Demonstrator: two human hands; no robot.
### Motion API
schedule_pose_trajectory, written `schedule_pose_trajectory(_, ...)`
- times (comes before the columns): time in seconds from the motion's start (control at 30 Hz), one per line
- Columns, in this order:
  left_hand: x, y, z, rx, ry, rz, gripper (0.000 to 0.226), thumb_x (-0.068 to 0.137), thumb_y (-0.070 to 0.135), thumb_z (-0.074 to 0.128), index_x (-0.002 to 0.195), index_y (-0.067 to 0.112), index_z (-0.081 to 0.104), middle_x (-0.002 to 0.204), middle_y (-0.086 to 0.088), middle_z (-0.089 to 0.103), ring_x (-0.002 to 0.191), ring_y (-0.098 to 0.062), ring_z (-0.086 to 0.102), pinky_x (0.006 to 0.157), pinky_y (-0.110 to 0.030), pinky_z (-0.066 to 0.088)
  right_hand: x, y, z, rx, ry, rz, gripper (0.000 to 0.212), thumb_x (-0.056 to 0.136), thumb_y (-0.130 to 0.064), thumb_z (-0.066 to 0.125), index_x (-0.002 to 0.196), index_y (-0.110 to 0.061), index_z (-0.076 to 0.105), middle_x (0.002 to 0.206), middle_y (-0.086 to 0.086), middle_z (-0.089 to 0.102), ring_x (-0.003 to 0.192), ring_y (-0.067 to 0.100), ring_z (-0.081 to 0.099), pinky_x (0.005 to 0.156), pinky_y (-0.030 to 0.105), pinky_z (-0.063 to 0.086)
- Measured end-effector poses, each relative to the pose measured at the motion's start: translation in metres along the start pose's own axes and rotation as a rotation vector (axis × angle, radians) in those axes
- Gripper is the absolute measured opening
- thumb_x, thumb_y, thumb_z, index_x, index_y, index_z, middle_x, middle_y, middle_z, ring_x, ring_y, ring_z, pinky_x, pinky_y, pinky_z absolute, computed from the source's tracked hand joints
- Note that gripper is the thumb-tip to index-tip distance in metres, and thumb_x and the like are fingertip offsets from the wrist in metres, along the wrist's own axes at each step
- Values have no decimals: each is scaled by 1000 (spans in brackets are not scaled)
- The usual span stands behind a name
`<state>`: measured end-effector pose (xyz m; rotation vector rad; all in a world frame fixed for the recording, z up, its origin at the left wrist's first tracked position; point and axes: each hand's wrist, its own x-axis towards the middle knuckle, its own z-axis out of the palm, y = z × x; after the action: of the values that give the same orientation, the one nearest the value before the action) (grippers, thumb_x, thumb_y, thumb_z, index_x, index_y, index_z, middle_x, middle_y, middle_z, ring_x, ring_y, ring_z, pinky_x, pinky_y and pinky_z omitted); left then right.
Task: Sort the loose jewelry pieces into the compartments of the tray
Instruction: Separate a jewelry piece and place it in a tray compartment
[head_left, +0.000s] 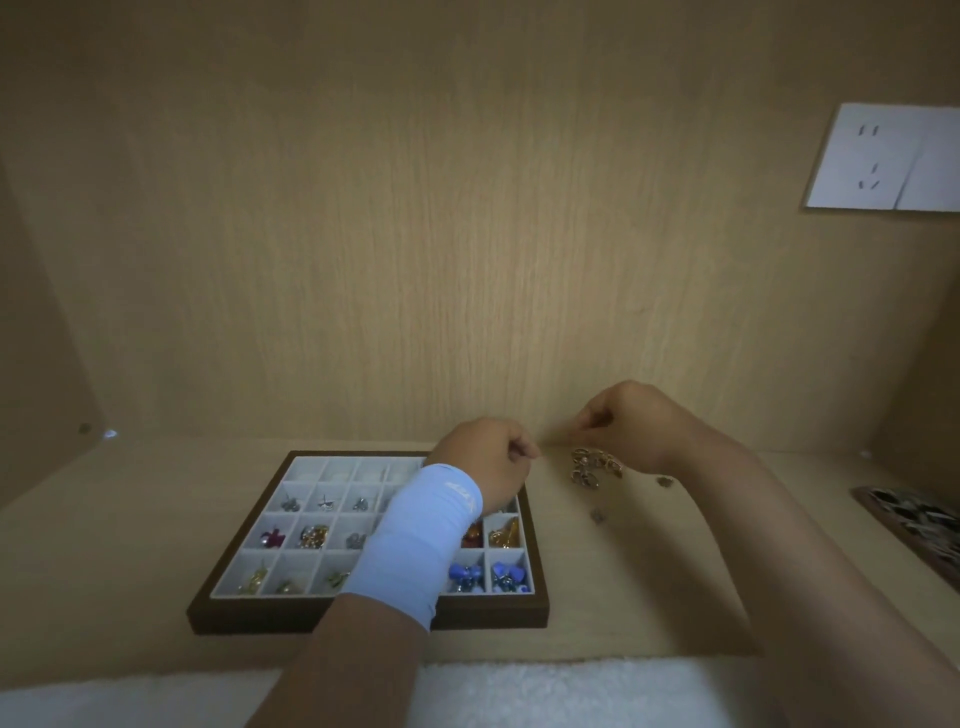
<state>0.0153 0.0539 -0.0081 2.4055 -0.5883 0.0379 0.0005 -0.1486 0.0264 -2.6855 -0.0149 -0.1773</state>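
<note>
My left hand (483, 462), fingers curled, sits over the far right corner of the tray (363, 616). My right hand (631, 421), also curled, is just above the loose jewelry pile (595, 467) on the tabletop (623, 597). Whether either pinches a piece, I cannot tell.

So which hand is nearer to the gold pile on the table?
Right. The right hand is just behind the gold pile, its wrist beside it; the left hand is further left, over the far right corner of the tray.
</note>
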Motion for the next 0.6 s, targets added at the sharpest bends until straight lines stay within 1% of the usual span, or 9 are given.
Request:
schedule_pose_trajectory(0.03, 0, 1, 5, 4, -9, 17, 25, 94, 18, 52, 103, 32, 71, 108, 8, 70, 97, -12, 64, 90, -27, 50, 0, 5, 1, -31, -29, 20, 14, 87, -22, 73, 79, -33, 75, 72, -11, 72, 55, 0, 66, 46, 17, 50)
schedule_pose_trajectory(0.07, 0, 2, 10, 27, -7, 38, 26, 94, 18, 51, 105, 32, 71, 109, 8, 69, 100, -12, 62, 92, -28, 49, 0, 9, 3, -57, -62, 37, 13, 85, -21, 73, 83, -33, 77, 71, -14, 71, 52, -4, 63, 44, 13, 46)
schedule_pose_trajectory(0.1, 1, 3, 15, 77, 6, 63, 27, 93, 19, 51, 106, 32, 70, 109, 9, 68, 104, -13, 59, 95, -29, 47, 0, 11, 6, -71, -88, 48, 12, 83, -22, 75, 89, -31, 79, 76, -16, 72, 58, -6, 63, 51, 12, 49)
schedule_pose_trajectory(0.17, 2, 4, 20, 205, 41, 126, 26, 93, 24, 51, 110, 34, 69, 112, 9, 65, 112, -15, 50, 100, -32, 40, 1, 14, 12, -77, -123, 75, 15, 77, -29, 80, 92, -28, 79, 90, -15, 74, 80, 0, 67, 79, 24, 57)
schedule_pose_trajectory(0.2, 2, 4, 22, 238, 49, 147, 26, 93, 26, 51, 111, 34, 68, 114, 8, 63, 115, -16, 46, 102, -33, 37, 1, 14, 15, -87, -137, 85, 18, 74, -32, 82, 91, -28, 79, 92, -14, 74, 86, 4, 67, 85, 28, 57)
schedule_pose_trajectory(0.33, 3, 4, 22, 222, 39, 155, 26, 92, 27, 53, 112, 35, 68, 114, 8, 62, 117, -16, 45, 103, -34, 37, 3, 15, 22, -88, -139, 68, 15, 74, -28, 81, 87, -33, 76, 91, -14, 70, 87, 6, 66, 83, 25, 55)
schedule_pose_trajectory(0.4, 4, 2, 19, 201, 39, 145, 26, 92, 27, 53, 112, 35, 68, 114, 10, 62, 117, -15, 46, 103, -36, 40, 3, 14, 23, -74, -137, 56, 15, 78, -26, 79, 92, -32, 77, 95, -12, 71, 90, 7, 67, 85, 25, 56)
schedule_pose_trajectory(0.47, 4, 0, 16, 155, 35, 131, 26, 92, 26, 55, 113, 36, 67, 114, 12, 63, 114, -13, 50, 103, -37, 43, 4, 12, 23, -76, -137, 46, 17, 80, -24, 77, 96, -30, 78, 93, -12, 71, 90, 6, 67, 80, 20, 52)
schedule_pose_trajectory(0.6, 4, -5, 9, 59, 35, 107, 25, 92, 23, 60, 113, 34, 68, 112, 13, 67, 106, -8, 59, 97, -29, 47, 4, 5, 26, -63, -149, 14, 22, 84, -13, 69, 100, -27, 79, 93, -11, 71, 89, 6, 66, 77, 17, 50)
